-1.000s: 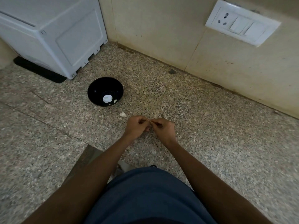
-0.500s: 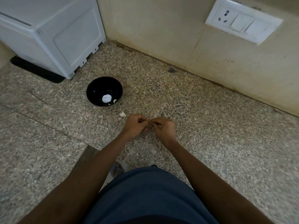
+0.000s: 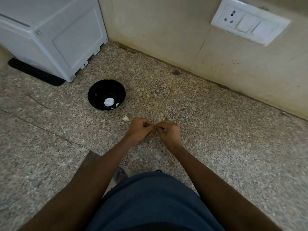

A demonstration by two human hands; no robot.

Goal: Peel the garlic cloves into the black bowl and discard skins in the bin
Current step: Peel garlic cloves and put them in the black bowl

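A person in a blue garment leans over a speckled granite counter, both bare forearms reaching forward from the near edge. Beside the garment, at the near edge, a pale object shows partly; what it is cannot be told. Toward the middle of the counter the left hand and the right hand meet, fingertips touching, fingers curled and pinching something small between them; the item itself is too small and too hidden to make out. Just beyond the left hand, a single pale garlic piece lies on the stone, apart from the hands and just short of the black bowl. The bowl stands upright farther back and to the left; inside it sit 1 round white piece and 2 smaller pale slivers near its near wall. Behind the bowl, at the far left corner, a white appliance rests on a black mat. A small dark fleck lies at the far edge, where the counter meets the beige tiled wall. A white switch-and-socket plate is mounted on that wall at the upper right.
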